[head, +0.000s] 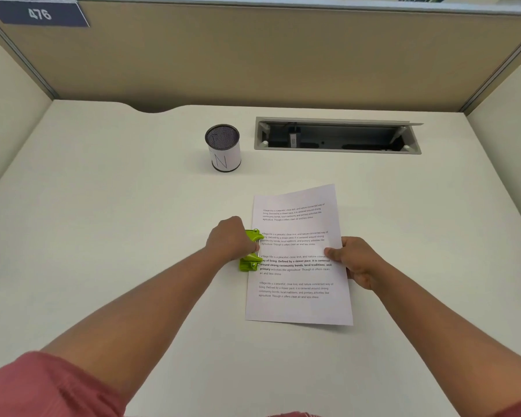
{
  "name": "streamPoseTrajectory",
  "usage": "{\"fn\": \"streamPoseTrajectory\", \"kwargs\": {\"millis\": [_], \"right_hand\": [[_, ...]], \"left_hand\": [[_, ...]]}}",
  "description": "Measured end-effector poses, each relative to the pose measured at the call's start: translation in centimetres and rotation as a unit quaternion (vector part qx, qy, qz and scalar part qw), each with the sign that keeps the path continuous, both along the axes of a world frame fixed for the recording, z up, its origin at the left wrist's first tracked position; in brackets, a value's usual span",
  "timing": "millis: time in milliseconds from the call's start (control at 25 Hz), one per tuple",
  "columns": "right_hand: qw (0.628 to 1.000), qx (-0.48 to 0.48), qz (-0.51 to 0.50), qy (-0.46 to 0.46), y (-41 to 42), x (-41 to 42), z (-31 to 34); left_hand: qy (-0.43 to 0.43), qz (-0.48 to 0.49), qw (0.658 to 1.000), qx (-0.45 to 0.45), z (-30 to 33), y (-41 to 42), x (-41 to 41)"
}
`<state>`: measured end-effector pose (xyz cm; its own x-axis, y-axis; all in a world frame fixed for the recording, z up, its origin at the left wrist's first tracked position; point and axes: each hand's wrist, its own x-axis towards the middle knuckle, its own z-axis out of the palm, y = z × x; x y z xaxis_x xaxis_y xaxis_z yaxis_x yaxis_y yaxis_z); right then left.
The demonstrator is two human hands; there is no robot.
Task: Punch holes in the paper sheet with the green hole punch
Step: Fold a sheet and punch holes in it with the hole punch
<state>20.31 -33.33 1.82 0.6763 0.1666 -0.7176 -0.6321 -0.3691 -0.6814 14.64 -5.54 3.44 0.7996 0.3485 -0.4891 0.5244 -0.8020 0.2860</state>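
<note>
A white paper sheet [298, 290] with several printed paragraphs lies on the desk, a little right of centre. Its left edge is tucked into the green hole punch [251, 263], which sits flat on the desk. My left hand [229, 239] rests on top of the punch and covers most of its lever. My right hand [355, 261] grips the sheet's right edge, thumb on top of the paper and fingers underneath.
A mesh pen cup [223, 147] with a white label stands behind the sheet. An open cable tray [337, 135] is set into the desk at the back right. Beige partition walls enclose the desk [103, 236] on three sides.
</note>
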Motion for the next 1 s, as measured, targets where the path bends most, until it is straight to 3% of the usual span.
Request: {"fn": "streamPoseTrajectory", "kwargs": {"millis": [160,1000], "right_hand": [[1.0,-0.002,0.002,0.0,0.0,0.1,0.3],[1.0,0.021,-0.017,0.0,-0.2,-0.8,0.8]], "left_hand": [[-0.026,0.058,0.997,-0.052,-0.2,0.0,-0.7],[-0.058,0.128,0.988,-0.07,0.2,-0.8,-2.1]]}}
